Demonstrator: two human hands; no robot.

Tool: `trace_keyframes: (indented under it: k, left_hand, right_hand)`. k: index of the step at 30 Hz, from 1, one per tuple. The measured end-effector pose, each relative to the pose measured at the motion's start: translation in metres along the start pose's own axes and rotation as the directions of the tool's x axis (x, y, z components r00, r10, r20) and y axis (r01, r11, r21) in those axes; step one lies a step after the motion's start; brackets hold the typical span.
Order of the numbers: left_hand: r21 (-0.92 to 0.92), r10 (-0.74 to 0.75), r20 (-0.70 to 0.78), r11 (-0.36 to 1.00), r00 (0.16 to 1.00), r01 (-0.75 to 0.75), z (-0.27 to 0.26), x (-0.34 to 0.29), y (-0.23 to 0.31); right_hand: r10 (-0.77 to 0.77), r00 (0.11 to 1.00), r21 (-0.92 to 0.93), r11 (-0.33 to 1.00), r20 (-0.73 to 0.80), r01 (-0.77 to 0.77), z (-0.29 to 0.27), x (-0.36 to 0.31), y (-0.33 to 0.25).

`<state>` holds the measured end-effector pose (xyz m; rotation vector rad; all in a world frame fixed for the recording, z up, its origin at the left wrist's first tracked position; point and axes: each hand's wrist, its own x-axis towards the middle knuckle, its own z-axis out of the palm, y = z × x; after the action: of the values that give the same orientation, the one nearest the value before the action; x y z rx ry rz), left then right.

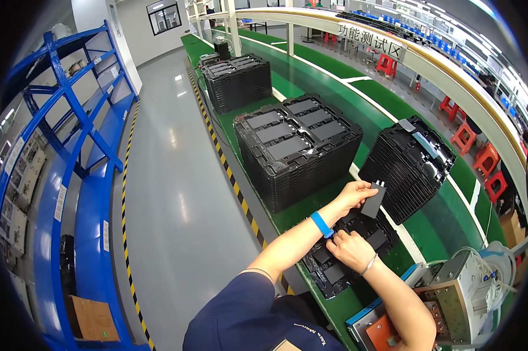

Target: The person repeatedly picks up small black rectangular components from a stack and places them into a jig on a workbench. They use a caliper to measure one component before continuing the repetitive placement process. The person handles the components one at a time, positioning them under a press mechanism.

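Note:
My left hand, with a blue band at the wrist, pinches a flat dark grey rectangular piece by its edge. Two small pale tabs stick up from the far end of this piece. Below it lies a black moulded tray with similar dark pieces in its pockets. My right hand, wearing a thin bracelet, is over that tray with its fingers curled down and closed; what they hold, if anything, is hidden. The tray's pocket beside those fingertips has a dark piece in it.
Tall stacks of black trays stand on the green bench: a filled stack ahead, another stack farther off, and a tilted-looking stack at right. A metal machine fixture stands near right. Blue shelving lines the left aisle.

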<state>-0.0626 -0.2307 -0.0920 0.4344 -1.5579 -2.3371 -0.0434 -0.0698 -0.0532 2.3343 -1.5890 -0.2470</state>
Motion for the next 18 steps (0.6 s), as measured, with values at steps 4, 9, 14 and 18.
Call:
trace_keyframes:
  k: [4,9,14,18]
  left_hand:
    - [0.038,0.016,0.029,0.999,0.999,-0.017,0.009,0.005,0.005]
    - [0.237,-0.071,0.173,0.971,0.982,0.028,0.003,-0.012,0.009]
    - [0.406,-0.187,0.285,0.912,0.94,0.058,0.026,-0.026,-0.005]
    - [0.541,-0.323,0.345,0.836,0.881,0.095,0.052,-0.036,-0.013]
  right_hand:
    - [0.023,0.994,-0.096,0.995,0.105,-0.013,-0.03,-0.008,0.0]
    - [0.227,0.971,0.016,0.974,-0.069,-0.227,-0.106,-0.074,-0.021]
    - [0.544,0.818,0.046,0.836,-0.184,-0.546,-0.166,-0.193,-0.091]
    - [0.818,0.531,0.03,0.55,-0.221,-0.835,-0.163,-0.254,-0.15]
